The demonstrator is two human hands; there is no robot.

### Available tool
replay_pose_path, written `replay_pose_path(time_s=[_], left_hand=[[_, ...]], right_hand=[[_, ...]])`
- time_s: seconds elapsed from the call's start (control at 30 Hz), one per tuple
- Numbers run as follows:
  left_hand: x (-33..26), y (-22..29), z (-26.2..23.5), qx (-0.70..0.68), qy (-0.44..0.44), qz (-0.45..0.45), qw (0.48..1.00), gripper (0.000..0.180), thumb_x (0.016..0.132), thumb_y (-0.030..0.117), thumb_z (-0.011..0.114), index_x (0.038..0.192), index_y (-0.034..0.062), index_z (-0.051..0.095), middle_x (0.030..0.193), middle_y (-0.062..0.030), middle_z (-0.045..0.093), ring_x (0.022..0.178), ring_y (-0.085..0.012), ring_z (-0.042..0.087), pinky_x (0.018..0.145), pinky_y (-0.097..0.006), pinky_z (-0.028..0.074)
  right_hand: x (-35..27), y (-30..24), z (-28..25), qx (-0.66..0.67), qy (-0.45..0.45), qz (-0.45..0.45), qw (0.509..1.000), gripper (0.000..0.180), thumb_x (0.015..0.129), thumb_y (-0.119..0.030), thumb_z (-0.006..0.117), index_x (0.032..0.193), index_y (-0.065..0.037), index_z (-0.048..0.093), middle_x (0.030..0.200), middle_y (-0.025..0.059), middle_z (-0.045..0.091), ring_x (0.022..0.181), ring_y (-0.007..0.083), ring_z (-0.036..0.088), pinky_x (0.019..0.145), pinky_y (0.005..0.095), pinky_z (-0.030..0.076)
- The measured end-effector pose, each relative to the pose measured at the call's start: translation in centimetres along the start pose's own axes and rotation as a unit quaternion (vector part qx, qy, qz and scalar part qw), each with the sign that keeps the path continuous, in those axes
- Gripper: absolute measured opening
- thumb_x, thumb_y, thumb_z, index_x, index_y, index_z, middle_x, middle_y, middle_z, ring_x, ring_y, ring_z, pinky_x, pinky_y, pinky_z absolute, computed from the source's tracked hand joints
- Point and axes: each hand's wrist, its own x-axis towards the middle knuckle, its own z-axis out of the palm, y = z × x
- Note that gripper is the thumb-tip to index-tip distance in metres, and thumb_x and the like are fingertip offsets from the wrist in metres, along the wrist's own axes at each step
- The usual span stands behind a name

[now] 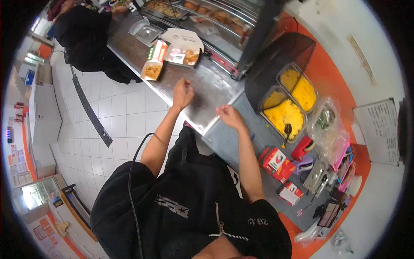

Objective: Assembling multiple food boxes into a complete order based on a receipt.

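My left hand (pixel 183 94) is above the metal counter (pixel 209 101), just short of an open food box. Its fingers are curled in. My right hand (pixel 230 116) hovers by the counter's near corner, fingers bent toward the left hand. I cannot make out anything in either hand. Beyond the left hand stands a tall narrow carton (pixel 157 54) with crumbed food (pixel 153 71) at its open end. Beside it, a larger box (pixel 185 36) lies open with its lid raised, and browned food pieces (pixel 190 57) sit inside.
A glass display case (pixel 211 26) with fried food stands behind the counter. On the right are yellow-filled tubs (pixel 280 114) with a black spoon (pixel 287 129), red cartons (pixel 277 164), tape dispensers (pixel 303 147) and a plastic bag (pixel 328 118). Another person (pixel 84 39) in black stands far left.
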Motion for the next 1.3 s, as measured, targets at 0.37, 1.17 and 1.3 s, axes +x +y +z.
replay_pose_path(time_s=[0.37, 1.17, 1.3], left_hand=[[8.8, -15.0, -8.8, 0.312, -0.049, -0.063, 0.947, 0.025, 0.082, 0.016, 0.068, 0.093, -0.0053, 0.06, 0.094, -0.029, 0.062, 0.087, -0.0441, 0.063, 0.078, -0.049, 0.053], [0.0, -1.4, 4.4, 0.096, -0.359, 0.184, 0.91, 0.02, 0.083, 0.016, 0.069, 0.073, -0.0015, 0.068, 0.071, -0.0239, 0.065, 0.068, -0.0422, 0.066, 0.065, -0.049, 0.053], [-2.4, 0.2, 5.4, 0.101, -0.362, 0.166, 0.912, 0.021, 0.083, 0.015, 0.069, 0.072, -0.0022, 0.067, 0.07, -0.0239, 0.065, 0.067, -0.0422, 0.065, 0.063, -0.048, 0.052]], right_hand=[[27.3, -10.3, 7.1, -0.178, 0.113, 0.249, 0.945, 0.044, 0.092, -0.033, 0.054, 0.078, 0.004, 0.071, 0.067, 0.0143, 0.07, 0.054, 0.0239, 0.069, 0.052, 0.0339, 0.058], [-11.0, 4.2, 1.4, -0.215, 0.279, 0.368, 0.861, 0.037, 0.099, -0.027, 0.049, 0.083, 0.004, 0.063, 0.073, 0.0193, 0.07, 0.066, 0.0302, 0.071, 0.068, 0.0414, 0.057], [-12.0, -1.3, 0.8, -0.317, 0.347, 0.305, 0.828, 0.031, 0.094, -0.028, 0.058, 0.082, 0.0, 0.065, 0.081, 0.0199, 0.069, 0.079, 0.035, 0.069, 0.075, 0.0449, 0.054]])
